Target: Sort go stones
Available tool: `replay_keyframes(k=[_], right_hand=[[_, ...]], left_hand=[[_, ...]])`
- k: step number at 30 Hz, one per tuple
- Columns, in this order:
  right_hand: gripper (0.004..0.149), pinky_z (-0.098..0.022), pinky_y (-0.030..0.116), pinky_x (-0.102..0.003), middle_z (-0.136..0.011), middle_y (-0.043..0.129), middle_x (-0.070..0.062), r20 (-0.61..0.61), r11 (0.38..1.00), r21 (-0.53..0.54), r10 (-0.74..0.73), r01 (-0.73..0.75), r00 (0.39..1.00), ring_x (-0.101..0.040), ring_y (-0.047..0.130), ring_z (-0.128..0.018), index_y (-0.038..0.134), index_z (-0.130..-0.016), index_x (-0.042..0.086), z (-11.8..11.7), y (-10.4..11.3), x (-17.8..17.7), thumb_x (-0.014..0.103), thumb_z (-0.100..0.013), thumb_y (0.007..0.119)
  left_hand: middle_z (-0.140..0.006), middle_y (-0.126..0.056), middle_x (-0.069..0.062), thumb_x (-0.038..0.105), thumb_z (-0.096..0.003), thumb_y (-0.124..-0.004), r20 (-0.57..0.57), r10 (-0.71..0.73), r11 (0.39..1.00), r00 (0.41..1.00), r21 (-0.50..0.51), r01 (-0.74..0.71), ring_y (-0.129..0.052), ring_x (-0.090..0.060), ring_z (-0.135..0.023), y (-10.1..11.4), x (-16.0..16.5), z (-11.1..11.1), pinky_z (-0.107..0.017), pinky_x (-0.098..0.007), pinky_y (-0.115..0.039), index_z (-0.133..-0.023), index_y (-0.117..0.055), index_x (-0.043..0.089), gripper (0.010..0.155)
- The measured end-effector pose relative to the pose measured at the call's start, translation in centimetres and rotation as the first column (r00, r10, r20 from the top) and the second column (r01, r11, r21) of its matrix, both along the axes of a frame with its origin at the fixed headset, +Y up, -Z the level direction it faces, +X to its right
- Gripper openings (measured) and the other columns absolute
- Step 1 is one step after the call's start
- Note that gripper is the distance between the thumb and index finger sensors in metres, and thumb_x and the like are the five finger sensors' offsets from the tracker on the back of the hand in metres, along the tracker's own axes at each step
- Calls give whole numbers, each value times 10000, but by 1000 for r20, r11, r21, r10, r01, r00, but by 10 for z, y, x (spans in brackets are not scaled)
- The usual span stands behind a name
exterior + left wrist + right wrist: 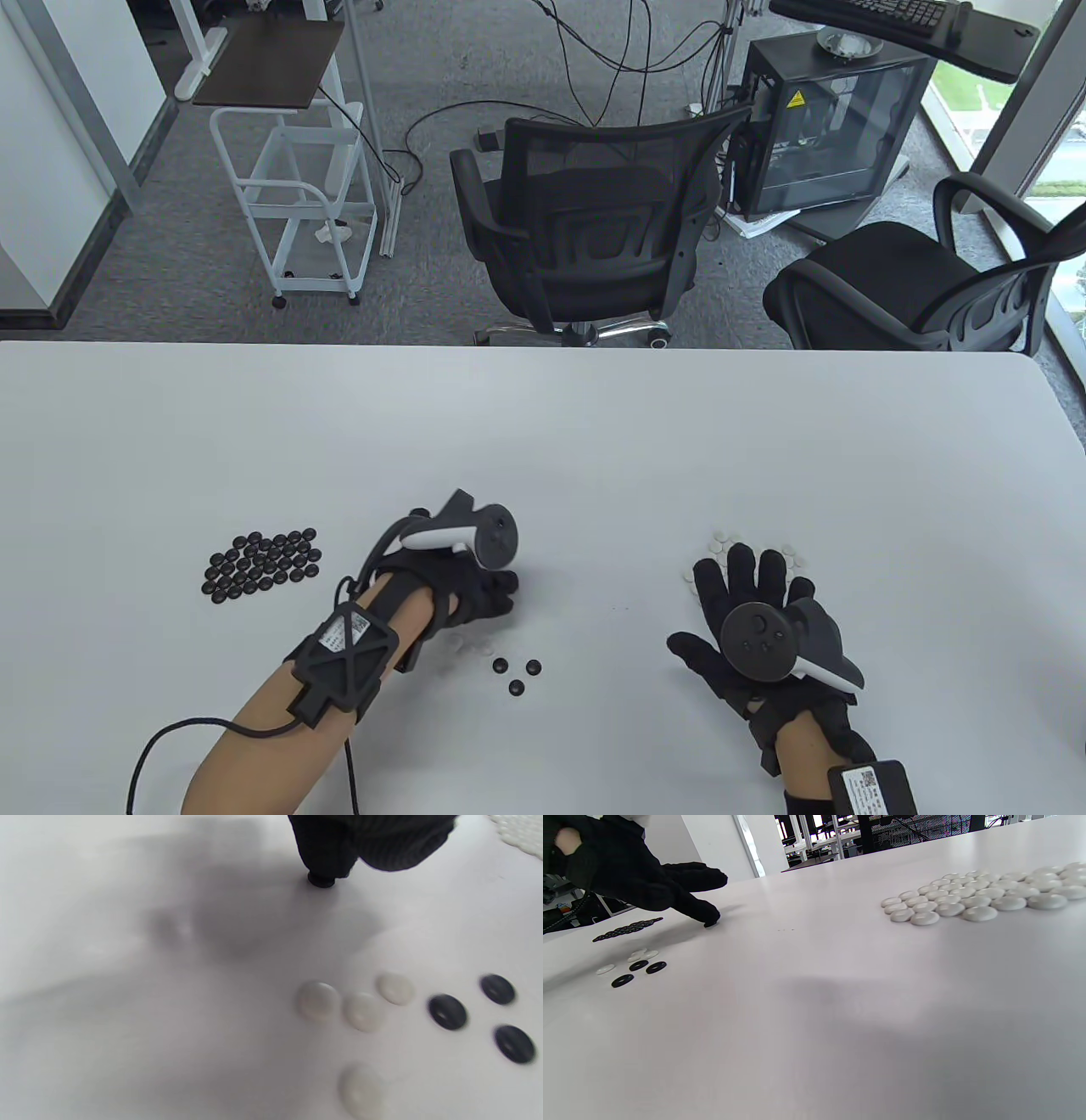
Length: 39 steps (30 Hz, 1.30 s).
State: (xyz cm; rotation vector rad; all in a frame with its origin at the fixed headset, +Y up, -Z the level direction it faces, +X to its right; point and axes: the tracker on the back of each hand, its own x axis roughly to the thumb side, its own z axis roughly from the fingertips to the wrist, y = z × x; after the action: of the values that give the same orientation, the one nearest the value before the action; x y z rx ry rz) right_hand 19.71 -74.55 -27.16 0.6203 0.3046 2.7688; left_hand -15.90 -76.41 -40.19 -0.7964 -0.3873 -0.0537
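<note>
While the right hand (751, 624) is lying flat on the desk (594, 441) with fingers spread straight, holding nothing, its fingertips are reaching the white stone cluster (984, 893). The left hand (475, 586) is pressing one fingertip (324, 866) down on a single black stone (321, 880). Three loose black stones (447, 1012) and four loose white stones (365, 1012) are lying near it. The black stone pile (263, 564) is sitting well to the left.
</note>
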Motion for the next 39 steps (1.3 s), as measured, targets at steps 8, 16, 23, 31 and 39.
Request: replay_keyframes(k=[8, 16, 23, 31, 39], right_hand=[[886, -456, 18, -866, -1023, -26, -521, 4, 1000, -13, 5, -5, 1000, -726, -93, -802, 164, -1134, -123, -1, -1, 2, 486, -602, 525], [885, -457, 20, -866, -1022, -26, -522, 6, 1000, -17, 5, -5, 1000, -725, -92, -802, 165, -1134, -122, -1, -1, 3, 486, -602, 525], [883, -457, 22, -867, -1022, -25, -522, 4, 1000, -25, 8, -8, 1000, -726, -92, -802, 164, -1134, -123, -1, -1, 2, 486, -604, 523], [880, -458, 23, -867, -1021, -24, -523, 0, 1000, -30, 9, -9, 1000, -726, -92, -802, 165, -1134, -122, -1, -2, 0, 485, -605, 521], [882, -458, 23, -867, -1022, -26, -521, 0, 1000, -30, 7, -7, 1000, -726, -91, -802, 166, -1134, -122, -2, -2, 0, 485, -604, 523]], left_hand=[[-1128, 136, -165, 536, -547, -535, -336, -22, 1000, 942, -11, 20, 207, -514, -936, 4, -102, -28, -566, -820, 14, -1126, -603, 374, 606], [-1120, 156, -160, 535, -546, -532, -472, -64, 998, 879, -23, 60, 221, -511, -932, 7, -151, -28, -565, -818, 27, -1131, -598, 365, 613], [-1122, 154, -161, 533, -548, -534, -496, -81, 997, 865, -30, 76, 220, -510, -934, 8, -165, -24, -565, -817, 27, -1133, -603, 362, 613], [-1129, 139, -162, 534, -546, -536, -489, -108, 994, 866, -42, 100, 210, -512, -939, 11, -167, -21, -568, -818, 21, -1136, -615, 353, 622], [-1144, 104, -189, 531, -557, -551, -292, -26, 999, 956, 31, 37, 186, -528, -942, 37, -117, -11, -565, -821, 1, -1135, -635, 333, 617]])
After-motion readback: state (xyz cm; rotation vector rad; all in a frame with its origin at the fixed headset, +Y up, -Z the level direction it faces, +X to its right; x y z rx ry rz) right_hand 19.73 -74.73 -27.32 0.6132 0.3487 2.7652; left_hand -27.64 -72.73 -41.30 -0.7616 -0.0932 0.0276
